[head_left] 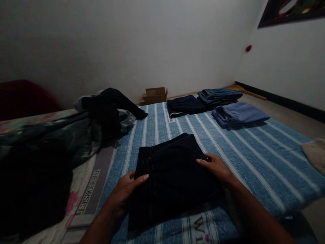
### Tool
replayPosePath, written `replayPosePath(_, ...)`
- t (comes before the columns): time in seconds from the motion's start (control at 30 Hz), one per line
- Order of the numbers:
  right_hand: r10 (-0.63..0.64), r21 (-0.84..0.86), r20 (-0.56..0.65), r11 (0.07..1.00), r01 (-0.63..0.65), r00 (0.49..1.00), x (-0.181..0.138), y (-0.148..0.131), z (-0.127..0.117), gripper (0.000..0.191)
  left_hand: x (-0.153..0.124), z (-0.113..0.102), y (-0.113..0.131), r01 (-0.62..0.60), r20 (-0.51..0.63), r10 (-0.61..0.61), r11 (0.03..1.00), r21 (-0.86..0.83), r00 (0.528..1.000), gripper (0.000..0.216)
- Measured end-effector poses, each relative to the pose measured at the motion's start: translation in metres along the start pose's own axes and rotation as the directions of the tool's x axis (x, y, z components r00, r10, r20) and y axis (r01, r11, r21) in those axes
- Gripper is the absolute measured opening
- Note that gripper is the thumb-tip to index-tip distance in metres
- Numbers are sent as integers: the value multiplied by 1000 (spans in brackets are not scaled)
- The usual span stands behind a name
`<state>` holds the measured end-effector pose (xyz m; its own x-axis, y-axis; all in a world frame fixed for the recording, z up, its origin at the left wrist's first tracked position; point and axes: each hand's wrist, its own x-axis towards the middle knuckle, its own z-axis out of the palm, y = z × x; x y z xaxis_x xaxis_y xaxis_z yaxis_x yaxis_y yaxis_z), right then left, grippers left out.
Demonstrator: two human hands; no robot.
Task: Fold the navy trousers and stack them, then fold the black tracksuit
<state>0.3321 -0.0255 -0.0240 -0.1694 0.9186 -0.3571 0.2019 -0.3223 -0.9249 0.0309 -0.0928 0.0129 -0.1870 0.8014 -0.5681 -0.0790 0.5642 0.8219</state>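
A folded pair of dark navy jeans (172,173) lies in front of me on a blue striped sheet (254,149). My left hand (125,191) grips the jeans' left edge, thumb on top. My right hand (215,167) rests flat on the right side of the fold, fingers spread and pressing down. Both forearms reach in from the bottom of the view.
At the far end lie three folded garments: a dark one (184,105), blue jeans (219,95) and a lighter blue piece (238,114). An unfolded clothes heap (106,108) sits left, a cardboard box (155,95) by the wall, a pale cloth (315,154) at right.
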Motion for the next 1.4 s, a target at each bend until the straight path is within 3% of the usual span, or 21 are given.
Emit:
replayPosePath(0.13,70,49,78,996,-74,995,-2,1,-1,43,0,2,-2,10,47,-8,999,-32,999,45)
replayPosePath(0.4,168,140,130,972,-186,977,-9,1,0,38,2,5,-4,6,-10,-7,997,-83,1000,41)
replayPosePath(0.7,33,278,93,959,-58,995,-15,8,12,36,-2,5,12,-57,-73,56,998,-15,996,50)
replayPosePath(0.93,103,292,170,945,-150,980,-10,6,12,42,9,-3,7,4,-49,-5,1000,-12,999,51)
replayPosePath(1.1,71,340,217,929,-143,974,-8,-2,14,39,7,-2,9,26,-48,-27,999,-22,998,51)
replayPosePath(1.3,39,347,159,933,-93,987,-8,-5,19,33,6,0,12,19,-91,-20,1000,-11,996,54)
replayPosePath(1.4,-11,223,87,975,-9,996,-15,-12,22,29,5,0,11,5,-118,-7,1000,-16,993,53)
